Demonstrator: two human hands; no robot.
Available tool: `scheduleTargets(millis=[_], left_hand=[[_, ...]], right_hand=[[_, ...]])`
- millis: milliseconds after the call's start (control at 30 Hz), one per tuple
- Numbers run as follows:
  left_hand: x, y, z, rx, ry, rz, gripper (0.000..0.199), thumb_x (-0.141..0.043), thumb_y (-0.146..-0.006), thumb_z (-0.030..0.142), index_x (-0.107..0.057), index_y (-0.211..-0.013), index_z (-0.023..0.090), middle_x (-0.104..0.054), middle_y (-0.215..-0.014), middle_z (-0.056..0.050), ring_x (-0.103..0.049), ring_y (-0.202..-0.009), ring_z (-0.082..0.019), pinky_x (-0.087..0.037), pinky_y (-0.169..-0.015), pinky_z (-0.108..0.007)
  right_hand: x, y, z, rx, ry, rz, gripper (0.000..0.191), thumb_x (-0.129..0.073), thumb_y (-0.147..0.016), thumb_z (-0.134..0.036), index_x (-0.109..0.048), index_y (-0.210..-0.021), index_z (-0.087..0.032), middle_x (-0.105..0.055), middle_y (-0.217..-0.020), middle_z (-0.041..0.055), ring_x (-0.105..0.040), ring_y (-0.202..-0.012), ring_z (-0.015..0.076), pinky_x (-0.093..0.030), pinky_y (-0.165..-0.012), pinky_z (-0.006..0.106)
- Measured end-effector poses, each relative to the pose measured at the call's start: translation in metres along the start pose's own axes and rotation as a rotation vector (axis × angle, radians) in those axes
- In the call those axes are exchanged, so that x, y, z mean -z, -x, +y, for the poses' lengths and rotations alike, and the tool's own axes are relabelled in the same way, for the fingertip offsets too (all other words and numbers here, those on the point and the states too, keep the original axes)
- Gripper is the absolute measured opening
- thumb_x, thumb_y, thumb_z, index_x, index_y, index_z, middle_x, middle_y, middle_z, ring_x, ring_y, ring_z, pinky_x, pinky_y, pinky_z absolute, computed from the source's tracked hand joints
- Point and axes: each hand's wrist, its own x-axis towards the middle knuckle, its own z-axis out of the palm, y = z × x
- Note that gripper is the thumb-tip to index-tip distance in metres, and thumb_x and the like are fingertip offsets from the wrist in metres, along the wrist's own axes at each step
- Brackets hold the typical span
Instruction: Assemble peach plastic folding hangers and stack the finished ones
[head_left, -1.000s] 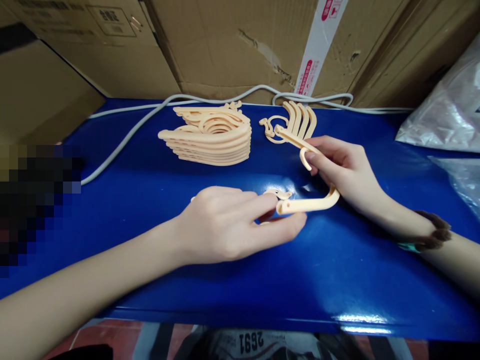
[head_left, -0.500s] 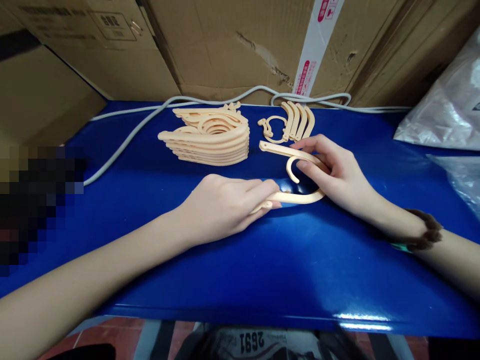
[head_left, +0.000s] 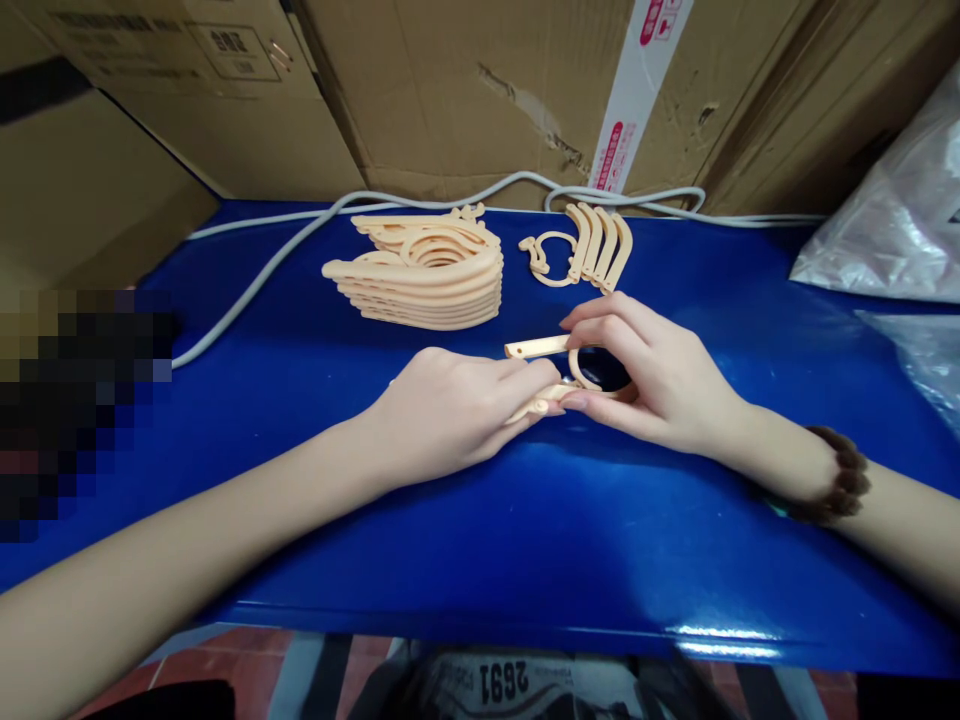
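A cream plastic folding hanger (head_left: 537, 347) is held between both hands just above the blue table, its arms folded close to its curved hook. My left hand (head_left: 457, 410) pinches one end of a hanger arm between thumb and fingers. My right hand (head_left: 652, 370) curls around the other side, thumb on the near arm and fingers on the far arm; part of the hanger is hidden behind it. Behind my left hand lies a stack of folded cream hangers (head_left: 427, 295). Loose curved hanger arms (head_left: 600, 245) and a hook piece (head_left: 553, 280) lie beyond my right hand.
The blue table (head_left: 450, 560) has cardboard boxes (head_left: 450, 100) along its back. A grey cable (head_left: 247, 310) runs behind the stack and down the left. Clear plastic bags (head_left: 892, 230) lie at the right. A blurred-out patch covers the left edge.
My right hand has moved down and left, bringing the far hanger arm and the hook nearer the arm in my left hand. My left hand stays almost still.
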Motion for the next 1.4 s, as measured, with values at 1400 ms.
scheduleTargets(millis=[1400], left_hand=[[-0.0002, -0.0024, -0.003, 0.136, -0.077, 0.065, 0.041, -0.051, -0.093, 0.059, -0.058, -0.096, 0.019, -0.063, -0.073, 0.001, -0.06, -0.065, -0.016, -0.026, -0.051, -0.025]], right_hand=[[0.0034, 0.0048, -0.008, 0.196, 0.352, -0.103, 0.024, -0.041, -0.1, -0.024, -0.06, -0.087, -0.016, -0.064, -0.068, -0.0001, -0.059, -0.058, 0.0119, -0.035, -0.053, 0.026]])
